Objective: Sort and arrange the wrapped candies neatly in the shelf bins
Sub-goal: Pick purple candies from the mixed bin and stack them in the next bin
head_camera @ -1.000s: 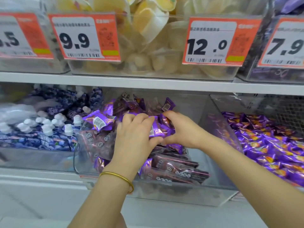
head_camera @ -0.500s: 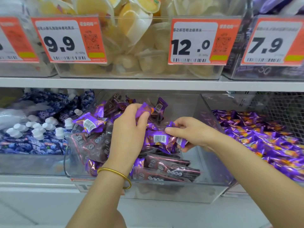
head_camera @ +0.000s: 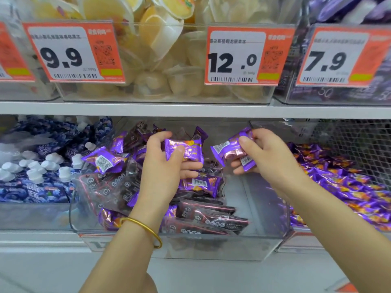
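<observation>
A clear middle bin [head_camera: 264,244] on the lower shelf holds a mix of shiny purple wrapped candies [head_camera: 103,159] and dark brown wrapped bars [head_camera: 207,218]. Above that pile, my left hand [head_camera: 165,174] grips one purple candy [head_camera: 186,151] between thumb and fingers. My right hand [head_camera: 268,155] is lifted over the bin's right side and holds a small bunch of purple candies [head_camera: 228,151]. The bin to the right [head_camera: 342,187] is filled with matching purple and orange candies.
Blue pouches with white caps [head_camera: 38,174] fill the left bin. The upper shelf carries bins of yellow jelly cups [head_camera: 160,49] and purple packs [head_camera: 347,9], fronted by orange price tags [head_camera: 69,53]. A mesh wall [head_camera: 359,140] backs the right bin.
Both hands have risen out of the pile and moved apart. My right hand has lifted its candies up and to the right; my left now holds a single purple candy.
</observation>
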Available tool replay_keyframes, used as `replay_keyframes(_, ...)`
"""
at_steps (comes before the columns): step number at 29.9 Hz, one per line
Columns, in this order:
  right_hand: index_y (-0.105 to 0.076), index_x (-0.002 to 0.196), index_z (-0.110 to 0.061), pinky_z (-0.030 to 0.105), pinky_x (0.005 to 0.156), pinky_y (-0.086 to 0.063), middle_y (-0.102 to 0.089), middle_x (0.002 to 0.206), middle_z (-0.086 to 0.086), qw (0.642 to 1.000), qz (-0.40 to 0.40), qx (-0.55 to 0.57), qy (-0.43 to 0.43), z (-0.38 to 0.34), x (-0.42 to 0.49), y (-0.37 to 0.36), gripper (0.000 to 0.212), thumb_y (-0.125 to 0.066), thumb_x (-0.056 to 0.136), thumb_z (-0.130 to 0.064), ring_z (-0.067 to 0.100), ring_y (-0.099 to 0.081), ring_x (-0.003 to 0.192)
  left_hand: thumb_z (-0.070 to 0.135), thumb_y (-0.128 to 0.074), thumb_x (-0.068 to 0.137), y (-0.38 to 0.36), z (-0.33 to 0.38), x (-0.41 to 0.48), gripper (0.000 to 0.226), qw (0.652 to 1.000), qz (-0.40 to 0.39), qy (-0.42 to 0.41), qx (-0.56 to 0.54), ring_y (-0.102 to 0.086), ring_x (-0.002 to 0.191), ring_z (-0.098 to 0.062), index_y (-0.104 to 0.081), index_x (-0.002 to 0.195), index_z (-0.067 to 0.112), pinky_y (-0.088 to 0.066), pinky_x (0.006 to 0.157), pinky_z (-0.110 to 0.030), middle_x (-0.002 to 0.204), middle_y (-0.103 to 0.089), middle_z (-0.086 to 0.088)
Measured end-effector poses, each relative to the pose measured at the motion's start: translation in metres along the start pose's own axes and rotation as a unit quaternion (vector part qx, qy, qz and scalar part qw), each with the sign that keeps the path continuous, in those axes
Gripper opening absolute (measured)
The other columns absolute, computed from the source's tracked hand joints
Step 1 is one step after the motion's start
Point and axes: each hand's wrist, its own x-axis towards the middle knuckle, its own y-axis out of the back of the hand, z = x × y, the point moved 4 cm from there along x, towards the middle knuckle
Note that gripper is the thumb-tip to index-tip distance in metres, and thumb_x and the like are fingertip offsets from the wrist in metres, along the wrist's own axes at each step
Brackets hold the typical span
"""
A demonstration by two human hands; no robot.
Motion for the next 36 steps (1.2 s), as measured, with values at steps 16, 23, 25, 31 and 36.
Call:
replay_keyframes(16, -0.055, 0.111, -0.015, 0.01, 0.074, -0.032, -0.05, 0.097, -0.002, 0.923, 0.077, -0.25, 0.281, -0.005, -0.024, -0.003, 0.03, -0.061, 0.084, -0.024, -0.002, -0.037, 0.085, 0.023, -0.04, 0.098, -0.064, -0.015, -0.02, 0.03, 0.954, -0.118, 0.157, -0.225, -0.067, 0.094, -0.026, -0.048, 0.117, 0.001, -0.058, 0.077, -0.036, 0.118, -0.06, -0.024)
replay_keyframes(23, -0.044, 0.107, -0.033, 0.003, 0.083, -0.031, -0.047, 0.108, -0.003, 0.96, -0.094, -0.186, 0.186, -0.005, -0.022, 0.001, 0.048, -0.059, 0.079, 0.002, -0.01, -0.042, 0.099, 0.016, -0.06, 0.081, -0.065, -0.019, -0.017, 0.032, 0.953, -0.122, 0.154, -0.23, -0.064, 0.093, -0.025, -0.052, 0.109, 0.002, -0.057, 0.08, -0.034, 0.114, -0.061, -0.027)
replay_keyframes(25, -0.041, 0.109, -0.032, 0.008, 0.085, -0.038, -0.052, 0.11, -0.006, 0.973, -0.101, -0.134, 0.161, -0.006, -0.021, 0.007, 0.051, -0.059, 0.081, 0.006, -0.006, -0.05, 0.097, 0.005, -0.052, 0.09, -0.063, -0.018, -0.016, 0.015, 0.949, -0.114, 0.157, -0.247, -0.068, 0.085, -0.022, -0.054, 0.104, 0.001, -0.058, 0.074, -0.032, 0.104, -0.064, -0.024)
replay_keyframes(31, -0.057, 0.099, -0.009, 0.022, 0.056, -0.052, -0.067, 0.078, 0.007, 0.991, -0.085, 0.04, 0.093, -0.01, -0.018, 0.025, 0.019, -0.06, 0.085, 0.004, 0.011, -0.062, 0.058, -0.007, -0.039, 0.093, -0.061, -0.018, -0.015, 0.021, 0.955, -0.104, 0.158, -0.229, -0.069, 0.082, -0.028, -0.055, 0.102, 0.003, -0.059, 0.074, -0.036, 0.097, -0.068, -0.022)
replay_keyframes(36, -0.06, 0.107, -0.004, 0.026, 0.048, -0.051, -0.068, 0.079, 0.009, 0.985, -0.15, 0.077, 0.041, -0.007, -0.019, 0.032, 0.028, -0.063, 0.081, 0.004, 0.019, -0.066, 0.063, -0.006, -0.037, 0.095, -0.061, -0.018, -0.017, 0.024, 0.961, -0.12, 0.15, -0.2, -0.067, 0.084, -0.026, -0.058, 0.099, 0.006, -0.059, 0.073, -0.034, 0.098, -0.068, -0.018)
